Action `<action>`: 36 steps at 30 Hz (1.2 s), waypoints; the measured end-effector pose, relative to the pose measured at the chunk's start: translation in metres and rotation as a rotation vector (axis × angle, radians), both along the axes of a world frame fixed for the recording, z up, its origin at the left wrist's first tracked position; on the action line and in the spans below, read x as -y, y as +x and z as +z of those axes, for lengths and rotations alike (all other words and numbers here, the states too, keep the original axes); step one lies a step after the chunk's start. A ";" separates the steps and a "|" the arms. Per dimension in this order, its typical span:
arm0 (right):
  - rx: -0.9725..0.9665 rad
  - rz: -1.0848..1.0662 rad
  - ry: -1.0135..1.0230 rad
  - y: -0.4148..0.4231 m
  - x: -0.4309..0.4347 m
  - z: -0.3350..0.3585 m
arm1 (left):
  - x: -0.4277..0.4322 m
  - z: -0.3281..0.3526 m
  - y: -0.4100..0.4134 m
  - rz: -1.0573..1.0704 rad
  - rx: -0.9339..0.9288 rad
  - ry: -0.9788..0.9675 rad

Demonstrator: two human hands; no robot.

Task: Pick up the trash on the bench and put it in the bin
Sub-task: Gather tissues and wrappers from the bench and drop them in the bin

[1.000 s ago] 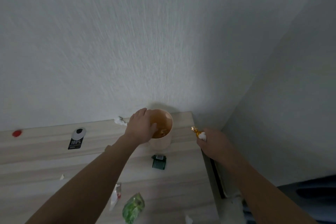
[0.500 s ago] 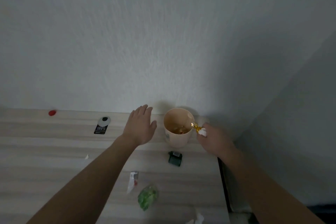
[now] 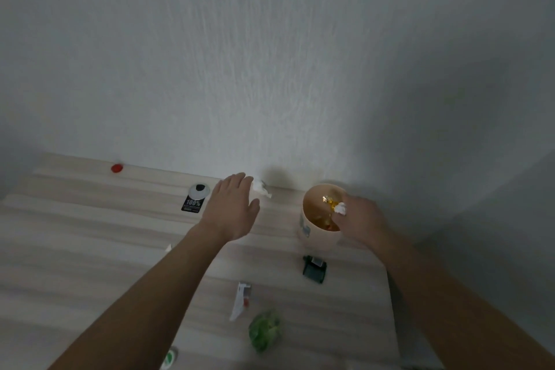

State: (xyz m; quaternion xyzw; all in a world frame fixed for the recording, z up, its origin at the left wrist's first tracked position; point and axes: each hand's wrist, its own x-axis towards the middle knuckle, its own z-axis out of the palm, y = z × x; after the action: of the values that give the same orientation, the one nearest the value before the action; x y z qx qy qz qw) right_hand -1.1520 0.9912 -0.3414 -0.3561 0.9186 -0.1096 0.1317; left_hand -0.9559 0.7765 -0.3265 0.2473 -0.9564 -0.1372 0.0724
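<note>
Right of centre frame: the right hand [image 3: 362,219] pinches a gold foil wrapper with a white paper scrap [image 3: 335,205] over the mouth of the small peach-coloured round bin [image 3: 318,237]. Release only once both pieces hang inside the rim. Centre frame: the left hand [image 3: 231,207], open and flat, nears a crumpled white tissue [image 3: 260,187] at the wall edge of the pale wooden bench [image 3: 90,234]; close the fingertips around all of it.
</note>
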 end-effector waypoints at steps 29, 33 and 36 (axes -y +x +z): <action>-0.108 0.053 0.028 -0.020 0.031 -0.024 | 0.031 -0.032 -0.038 -0.014 0.068 0.055; -0.164 0.056 0.047 -0.008 0.028 -0.007 | 0.029 -0.022 -0.026 -0.016 0.051 0.054; -0.203 0.069 0.041 0.004 0.023 0.004 | 0.025 -0.016 -0.015 -0.022 0.048 0.048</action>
State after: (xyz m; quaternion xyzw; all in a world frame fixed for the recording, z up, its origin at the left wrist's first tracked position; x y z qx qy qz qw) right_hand -1.1482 0.9678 -0.3371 -0.3939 0.9165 -0.0495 0.0489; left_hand -0.9712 0.7517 -0.3426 0.2416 -0.9570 -0.1549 0.0421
